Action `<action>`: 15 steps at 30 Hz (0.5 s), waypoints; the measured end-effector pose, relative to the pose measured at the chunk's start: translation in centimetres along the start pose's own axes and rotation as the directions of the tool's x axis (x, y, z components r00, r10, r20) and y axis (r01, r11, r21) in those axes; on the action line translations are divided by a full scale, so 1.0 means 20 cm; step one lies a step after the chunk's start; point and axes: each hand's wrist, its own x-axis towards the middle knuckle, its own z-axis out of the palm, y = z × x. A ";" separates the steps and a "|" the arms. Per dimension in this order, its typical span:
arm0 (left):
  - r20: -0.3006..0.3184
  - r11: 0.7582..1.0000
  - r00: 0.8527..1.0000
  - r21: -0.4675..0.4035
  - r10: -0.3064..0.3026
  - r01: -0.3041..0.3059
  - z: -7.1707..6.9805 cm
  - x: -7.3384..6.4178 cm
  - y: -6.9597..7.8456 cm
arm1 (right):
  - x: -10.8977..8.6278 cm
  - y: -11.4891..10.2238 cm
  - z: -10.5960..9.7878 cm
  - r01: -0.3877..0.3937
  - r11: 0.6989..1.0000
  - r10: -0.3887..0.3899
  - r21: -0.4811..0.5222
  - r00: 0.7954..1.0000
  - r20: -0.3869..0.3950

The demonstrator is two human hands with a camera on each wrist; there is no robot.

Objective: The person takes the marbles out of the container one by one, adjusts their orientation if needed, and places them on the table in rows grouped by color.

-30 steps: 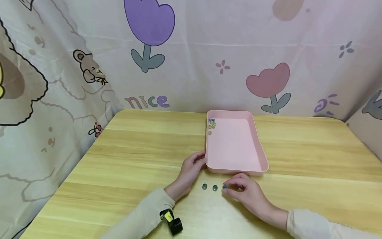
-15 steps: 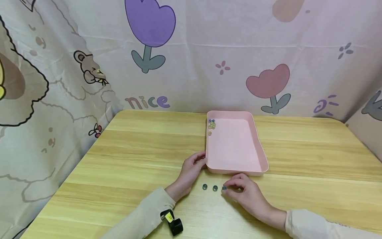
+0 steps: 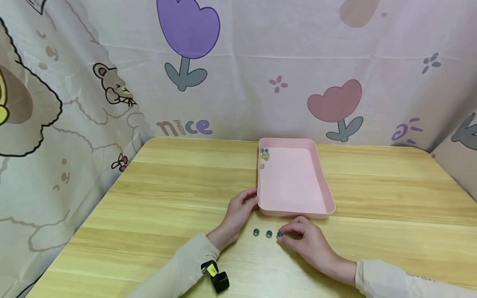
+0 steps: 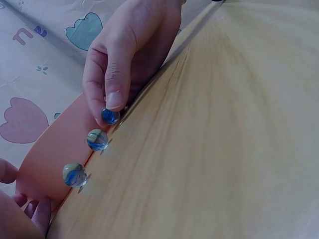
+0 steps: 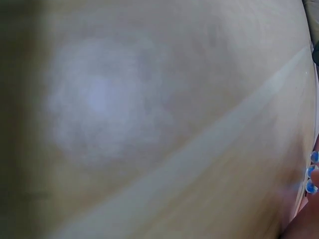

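My left hand (image 3: 236,213) rests against the near left corner of a pink tray (image 3: 290,212), its fingertips touching the wall. Between the thumb and index finger of my right hand (image 3: 312,244) is a blue glass marble (image 4: 109,116), pinched just in front of the tray's near side. Two more clear marbles with blue and yellow swirls, a middle one (image 4: 97,140) and a left one (image 4: 75,175), lie on the table in a row with it. At the edge of the right wrist view, several marbles (image 5: 311,186) show beside part of a hand.
Inside the tray's far left corner sit several small blue and yellow marbles (image 3: 265,155). The wooden table (image 3: 179,186) reaches back to a printed cloth (image 3: 242,103). A black camera (image 3: 220,281) is strapped to the left wrist.
My right hand holds almost the same spot, with the pinched marble shifted very slightly left. The left hand stays against the tray. A yellow marble inside the tray appears shifted slightly.
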 end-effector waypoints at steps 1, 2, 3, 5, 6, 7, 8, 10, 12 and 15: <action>0.000 1.000 1.000 0.001 0.000 0.000 0.00 0.00 0.00 | 0.00 0.00 0.00 0.007 1.000 -0.007 -0.006 1.000 0.002; 0.001 1.000 1.000 0.001 -0.001 0.001 0.00 0.00 0.00 | 0.00 0.00 0.00 0.013 1.000 -0.013 -0.010 1.000 0.005; -0.001 1.000 1.000 0.002 -0.002 0.002 0.00 0.00 0.00 | 0.00 0.00 0.00 0.018 1.000 -0.018 -0.013 1.000 0.009; -0.002 1.000 1.000 0.004 -0.006 0.006 0.00 0.00 0.00 | 0.00 0.01 0.00 0.027 1.000 -0.027 -0.015 0.999 0.020; -0.001 1.000 1.000 0.004 -0.006 0.006 0.00 -0.01 0.00 | 0.00 0.01 -0.01 0.032 0.999 -0.031 -0.017 0.999 0.025; -0.001 1.000 1.000 0.004 -0.006 0.006 0.00 -0.01 0.00 | 0.01 0.01 -0.01 0.034 0.999 -0.034 -0.017 0.999 0.030; 0.001 1.000 1.000 0.005 -0.006 0.006 0.00 -0.01 0.00 | 0.01 0.01 -0.01 0.035 0.999 -0.034 -0.017 0.999 0.035; 0.002 1.000 1.000 0.004 -0.004 0.004 0.00 -0.01 0.01 | 0.01 0.01 -0.01 0.038 0.999 -0.037 -0.023 0.998 0.042; 0.004 1.000 1.000 0.002 -0.001 0.001 0.00 -0.01 0.01 | 0.02 0.01 -0.01 0.039 0.999 -0.037 -0.031 0.998 0.052; 0.001 1.000 1.000 0.001 -0.006 0.006 0.00 -0.01 0.01 | 0.02 0.00 -0.02 0.040 0.998 -0.037 -0.045 0.997 0.071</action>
